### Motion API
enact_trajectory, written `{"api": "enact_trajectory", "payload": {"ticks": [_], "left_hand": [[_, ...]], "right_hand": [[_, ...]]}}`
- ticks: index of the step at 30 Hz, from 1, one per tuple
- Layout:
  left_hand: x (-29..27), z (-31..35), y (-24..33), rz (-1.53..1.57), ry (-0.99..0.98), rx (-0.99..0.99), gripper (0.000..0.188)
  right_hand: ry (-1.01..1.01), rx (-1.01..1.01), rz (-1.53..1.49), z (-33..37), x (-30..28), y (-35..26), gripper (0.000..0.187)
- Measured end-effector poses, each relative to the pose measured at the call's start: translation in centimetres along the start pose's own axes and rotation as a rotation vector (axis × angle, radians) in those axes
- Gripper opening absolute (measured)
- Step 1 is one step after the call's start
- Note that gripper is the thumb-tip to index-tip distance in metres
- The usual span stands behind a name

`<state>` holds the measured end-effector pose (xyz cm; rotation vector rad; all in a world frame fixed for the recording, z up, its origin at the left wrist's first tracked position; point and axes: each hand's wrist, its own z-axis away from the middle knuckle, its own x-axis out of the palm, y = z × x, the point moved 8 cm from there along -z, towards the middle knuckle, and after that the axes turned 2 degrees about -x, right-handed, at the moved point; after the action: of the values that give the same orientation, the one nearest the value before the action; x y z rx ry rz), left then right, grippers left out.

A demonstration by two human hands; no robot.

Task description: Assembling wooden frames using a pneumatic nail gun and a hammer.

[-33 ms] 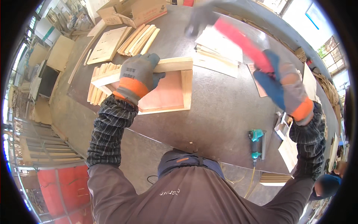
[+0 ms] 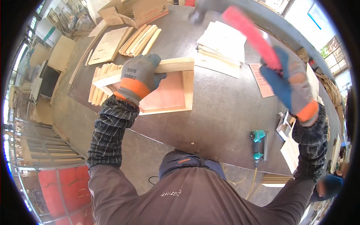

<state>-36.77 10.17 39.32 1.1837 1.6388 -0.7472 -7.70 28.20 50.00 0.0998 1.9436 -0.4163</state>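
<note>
A shallow wooden box (image 2: pixel 188 90) with a reddish panel inside sits near the table's front left. My left hand (image 2: pixel 140 77), in a grey and orange work glove, is closed over its far rail, with the thumb on the inner side. Up on the right, my gloved right hand (image 2: pixel 290 80) grips a hammer (image 2: pixel 255 37) by its red handle. The dark head is blurred by motion and points toward the far side, above the tabletop.
A teal nail gun (image 2: pixel 257 140) with a yellow hose lies at the front right. Thin boards (image 2: pixel 221 45) are stacked beyond the box; wooden strips (image 2: pixel 140 39) and a cardboard box (image 2: pixel 138 13) stand far left. Another person (image 2: pixel 330 185) is at the lower right edge.
The hammer and my right hand have shifted slightly to the right, with the head a little higher. My left hand and the wooden box have stayed put.
</note>
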Motion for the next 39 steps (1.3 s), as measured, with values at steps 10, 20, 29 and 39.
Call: {"api": "enact_trajectory", "payload": {"ticks": [10, 20, 29, 39], "left_hand": [[0.2, 0.2, -0.2, -0.031, -0.018, -0.050, 0.040], [-0.4, 0.4, -0.4, 0.001, 0.001, -0.077, 0.039], [-0.3, 0.3, -0.4, 0.059, -0.019, -0.118, 0.043], [-1.0, 0.9, 0.3, 0.025, -0.124, -0.016, 0.035]], "right_hand": [[0.061, -0.117, 0.383, -1.1, 1.9, -0.8, 0.039], [0.049, -0.045, -0.150, -2.9, 2.2, -4.1, 0.039], [-0.019, -0.106, -0.066, -4.3, 3.8, -3.9, 0.035], [-0.015, 0.054, -0.162, 0.5, 4.4, -0.7, 0.031]]}}
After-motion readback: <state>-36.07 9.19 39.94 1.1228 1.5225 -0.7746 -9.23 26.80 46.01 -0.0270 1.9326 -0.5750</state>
